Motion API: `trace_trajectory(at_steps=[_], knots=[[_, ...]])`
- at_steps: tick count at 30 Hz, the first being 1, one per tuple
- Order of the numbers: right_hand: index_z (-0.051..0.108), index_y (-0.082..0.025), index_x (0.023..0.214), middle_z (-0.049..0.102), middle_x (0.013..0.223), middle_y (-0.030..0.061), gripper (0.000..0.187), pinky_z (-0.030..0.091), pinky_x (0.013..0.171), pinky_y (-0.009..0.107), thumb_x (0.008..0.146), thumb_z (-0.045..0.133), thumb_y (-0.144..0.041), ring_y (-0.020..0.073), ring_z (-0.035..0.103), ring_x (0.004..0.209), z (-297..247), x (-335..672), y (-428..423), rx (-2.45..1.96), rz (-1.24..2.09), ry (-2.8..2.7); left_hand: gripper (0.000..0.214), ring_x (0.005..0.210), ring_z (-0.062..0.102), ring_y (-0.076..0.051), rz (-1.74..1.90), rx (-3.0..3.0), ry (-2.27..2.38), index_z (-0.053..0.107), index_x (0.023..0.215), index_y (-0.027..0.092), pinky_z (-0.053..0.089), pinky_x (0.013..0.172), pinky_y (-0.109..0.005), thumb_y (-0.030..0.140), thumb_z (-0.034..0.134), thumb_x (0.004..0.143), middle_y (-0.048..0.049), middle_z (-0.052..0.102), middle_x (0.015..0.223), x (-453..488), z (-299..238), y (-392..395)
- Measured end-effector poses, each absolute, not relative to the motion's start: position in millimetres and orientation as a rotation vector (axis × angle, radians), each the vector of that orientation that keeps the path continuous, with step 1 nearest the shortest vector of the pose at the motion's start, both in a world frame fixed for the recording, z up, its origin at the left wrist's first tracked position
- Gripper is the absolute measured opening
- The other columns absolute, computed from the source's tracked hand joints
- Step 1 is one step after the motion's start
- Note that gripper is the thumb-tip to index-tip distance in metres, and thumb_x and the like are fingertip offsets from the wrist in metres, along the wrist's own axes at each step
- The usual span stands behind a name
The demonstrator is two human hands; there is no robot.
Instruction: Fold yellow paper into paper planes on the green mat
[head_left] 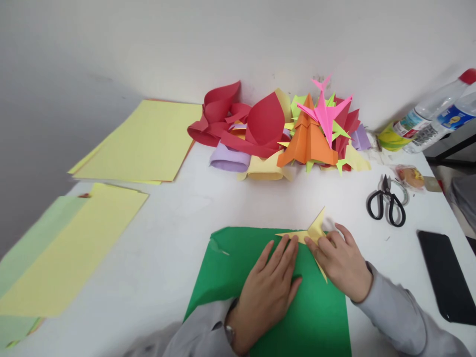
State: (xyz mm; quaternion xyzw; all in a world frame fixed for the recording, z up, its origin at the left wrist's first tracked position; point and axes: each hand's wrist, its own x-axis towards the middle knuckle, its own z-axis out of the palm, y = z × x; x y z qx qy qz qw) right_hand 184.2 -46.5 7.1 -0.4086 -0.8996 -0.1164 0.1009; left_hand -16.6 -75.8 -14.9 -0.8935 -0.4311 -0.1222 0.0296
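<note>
Head view: a yellow folded paper piece (315, 232) lies at the far right corner of a green sheet (260, 258), right in front of the person.
Piece's direction: its long axis runs near to far, slightly tilted. One sharp tip points away and to the right, one points back under the right hand, and a shorter arm sticks out leftward.
Left hand (269, 287): palm down and flat on the green sheet, fingers straight and spread. It grasps nothing, and its fingertips reach the piece's left arm.
Right hand (344, 263): set over the piece's right half with bent fingers resting on the paper. Whether it pinches the paper or only presses it cannot be told.
Sleeves: grey on both forearms, with a watch on the left wrist.
Table (186, 213): white. Black scissors (386, 204) and a dark phone (446, 275) lie right of the hands, and a loose yellow sheet (74, 248) over a pale green sheet (26, 248) lies on the left.
Farther left: a stack of yellow sheets (145, 141).
Far edge: a pile of folded paper models (290, 131) in red, orange, pink and lilac stands against the white wall (238, 39), with plastic bottles (435, 114) lying at the far right.
</note>
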Motion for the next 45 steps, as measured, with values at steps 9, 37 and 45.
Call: trace_trajectory(at_steps=[9, 37, 45], knots=[[0.067, -0.020, 0.111, 0.054, 0.070, 0.0008, 0.025, 0.035, 0.094, 0.045, 0.090, 0.055, -0.016, 0.0203, 0.046, 0.070, 6.5, 185.1, -46.8, -1.227, -0.307, -2.681, 0.053, 0.135, 0.039, -0.028, -0.259, -2.797, -1.298, 0.052, 0.134, 0.011, 0.023, 0.113, -0.047, 0.044, 0.039, 0.094, -0.0130, 0.051, 0.141, -14.0, -15.4, -74.6], [0.068, -0.022, 0.108, 0.054, 0.070, 0.0011, 0.021, 0.036, 0.093, 0.044, 0.092, 0.055, -0.021, 0.0195, 0.046, 0.071, 7.0, 185.0, -46.5, -1.226, -0.323, -2.663, 0.053, 0.132, 0.035, -0.041, -0.269, -2.725, -1.397, 0.057, 0.131, 0.022, 0.002, 0.111, -0.064, 0.053, 0.042, 0.091, -0.0003, 0.048, 0.145, -15.3, -6.2, -73.9], [0.068, -0.022, 0.109, 0.054, 0.071, 0.0011, 0.021, 0.035, 0.095, 0.044, 0.091, 0.056, -0.020, 0.0202, 0.046, 0.073, 5.3, 185.7, -47.1, -1.246, -0.303, -2.677, 0.056, 0.128, 0.047, -0.029, -0.280, -2.723, -1.301, 0.056, 0.128, 0.008, 0.013, 0.114, -0.044, 0.047, 0.036, 0.094, -0.0146, 0.057, 0.136, -14.6, -9.1, -71.9]])
